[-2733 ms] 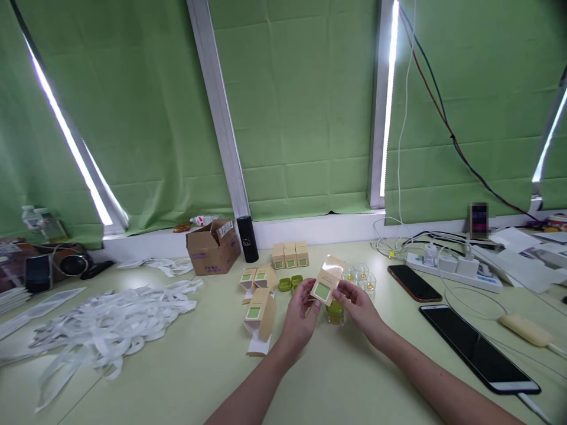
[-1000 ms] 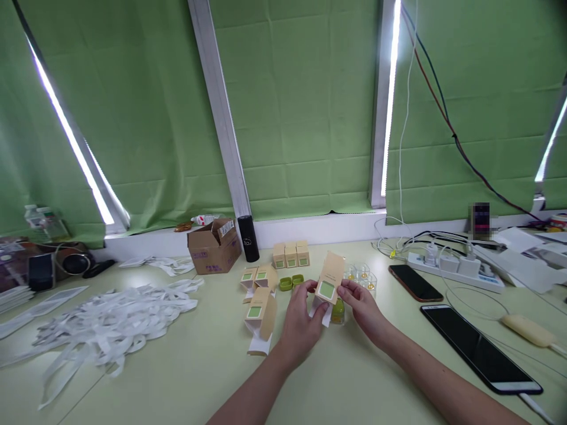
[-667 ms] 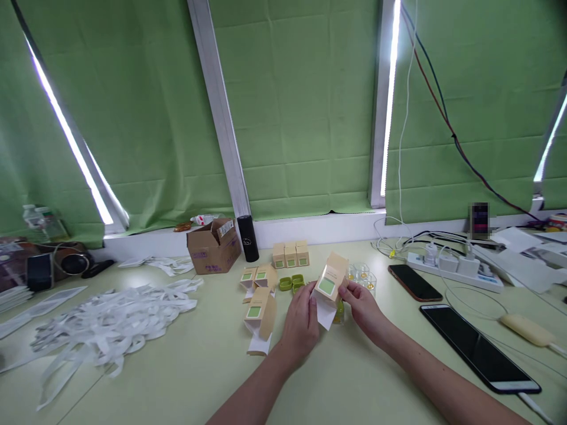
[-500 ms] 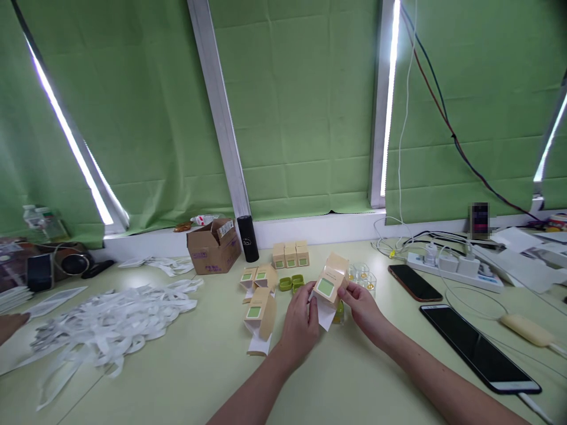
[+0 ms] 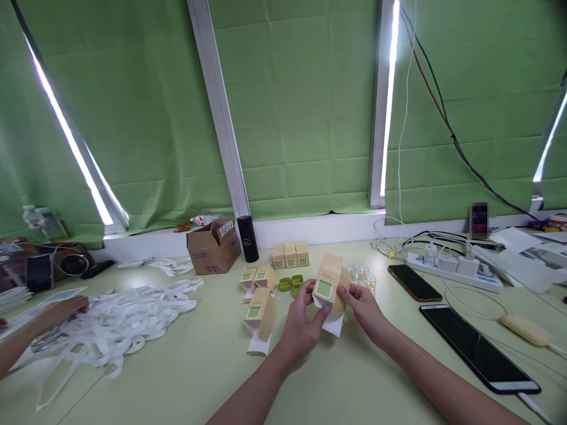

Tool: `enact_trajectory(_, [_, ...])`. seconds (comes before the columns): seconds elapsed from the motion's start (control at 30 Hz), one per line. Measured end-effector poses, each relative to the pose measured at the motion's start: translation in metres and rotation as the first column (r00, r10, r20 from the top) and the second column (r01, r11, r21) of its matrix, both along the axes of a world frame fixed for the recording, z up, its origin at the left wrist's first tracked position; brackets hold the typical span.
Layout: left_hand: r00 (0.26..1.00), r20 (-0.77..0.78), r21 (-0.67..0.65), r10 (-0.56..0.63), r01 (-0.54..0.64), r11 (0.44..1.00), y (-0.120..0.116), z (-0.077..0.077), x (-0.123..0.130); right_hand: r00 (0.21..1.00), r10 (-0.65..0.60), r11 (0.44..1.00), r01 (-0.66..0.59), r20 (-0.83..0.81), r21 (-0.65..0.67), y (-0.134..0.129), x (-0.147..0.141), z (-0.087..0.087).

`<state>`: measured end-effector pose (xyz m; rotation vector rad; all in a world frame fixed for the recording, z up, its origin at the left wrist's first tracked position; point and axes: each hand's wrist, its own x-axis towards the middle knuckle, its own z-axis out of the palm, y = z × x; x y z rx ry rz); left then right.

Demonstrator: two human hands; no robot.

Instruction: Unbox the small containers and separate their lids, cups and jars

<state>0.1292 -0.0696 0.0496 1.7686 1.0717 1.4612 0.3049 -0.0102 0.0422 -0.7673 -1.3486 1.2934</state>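
Observation:
Both hands hold one small beige cardboard box [image 5: 328, 277] with a green window and open flaps, raised over the table. My left hand [image 5: 303, 324] grips its left side and lower edge. On its right side, the fingers of my right hand [image 5: 364, 307] are closed. To the left stand more open boxes [image 5: 258, 313] of the same kind, white flaps hanging out. Behind my left hand are small green square cups [image 5: 291, 283]. Clear round containers with gold-coloured bits [image 5: 362, 275] sit behind my right hand, partly hidden by it.
Three closed beige boxes [image 5: 290, 255] stand at the back, near a black cylinder [image 5: 247, 238] and a brown carton [image 5: 213, 247]. White ribbons [image 5: 128, 319] lie heaped at left, where another person's hand [image 5: 66, 313] reaches. Phones [image 5: 478, 348] and a power strip [image 5: 456, 270] are at right.
The held box has turned more upright, and its white lower flap has swung to the right. My left thumb has shifted across the box front. The other person's hand has moved onto the ribbons.

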Motion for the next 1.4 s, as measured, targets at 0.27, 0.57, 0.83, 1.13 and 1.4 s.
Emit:
enact_trajectory(0.27, [0.998,0.059,-0.026,0.017,-0.015,1.0,0.001,0.003,-0.005,0.997,-0.004,0.993,-0.006,-0.077,-0.121,-0.002,0.002,0.003])
enact_trajectory(0.57, [0.985,-0.036,-0.034,0.168,-0.169,0.985,0.012,-0.006,-0.009,0.994,-0.017,0.991,0.003,-0.109,-0.131,-0.002,0.005,0.007])
enact_trajectory(0.83, [0.969,-0.103,0.102,0.223,-0.212,0.972,0.009,-0.001,-0.009,1.0,0.02,0.999,-0.019,-0.019,0.042,-0.005,0.0,0.002])
enact_trajectory(1.13, [0.847,-0.121,0.711,0.517,-0.29,0.641,0.009,0.012,-0.024,0.971,-0.203,0.959,0.223,-0.127,0.173,0.008,0.01,-0.004])
enact_trajectory(1.4, [0.682,-0.205,0.899,0.702,-0.153,0.411,0.002,0.024,-0.035,0.968,-0.228,0.967,0.238,-0.105,0.091,0.018,0.009,-0.011])
